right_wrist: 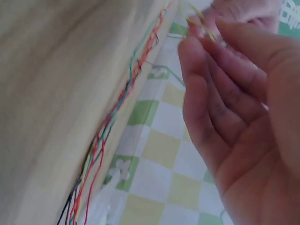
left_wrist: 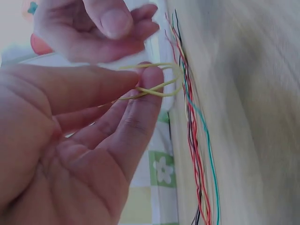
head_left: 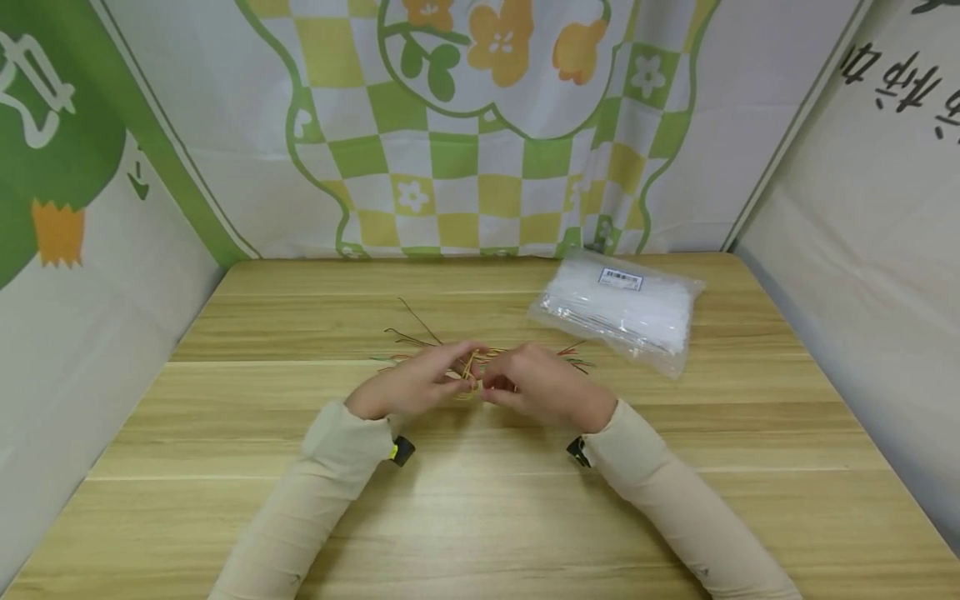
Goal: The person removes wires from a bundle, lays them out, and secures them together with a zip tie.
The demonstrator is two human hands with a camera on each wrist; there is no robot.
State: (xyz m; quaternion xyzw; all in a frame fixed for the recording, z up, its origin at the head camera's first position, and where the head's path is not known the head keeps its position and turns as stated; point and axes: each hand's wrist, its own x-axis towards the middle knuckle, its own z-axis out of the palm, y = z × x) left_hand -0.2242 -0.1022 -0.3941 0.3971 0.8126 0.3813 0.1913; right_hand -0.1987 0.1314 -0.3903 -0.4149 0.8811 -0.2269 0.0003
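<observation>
My left hand (head_left: 420, 379) pinches a looped yellow wire (left_wrist: 171, 87) between thumb and fingertips, with its loops crossing over the forefinger. Close to those fingertips is my right hand (head_left: 536, 383), its fingers bent loosely. In the left wrist view the right hand (left_wrist: 93, 30) shows nothing between its thumb and fingers. A strand of the yellow wire (right_wrist: 199, 16) passes near the right fingertips in the right wrist view; contact is hard to tell. Behind both hands, a loose bundle of thin red, green, black and yellow wires (left_wrist: 193, 140) lies across the table.
A clear plastic bag (head_left: 618, 308) of white contents, with a barcode label, lies at the back right of the wooden table (head_left: 480, 517). Patterned cloth (head_left: 480, 167) hangs along the back edge, and printed cloth walls stand at both sides.
</observation>
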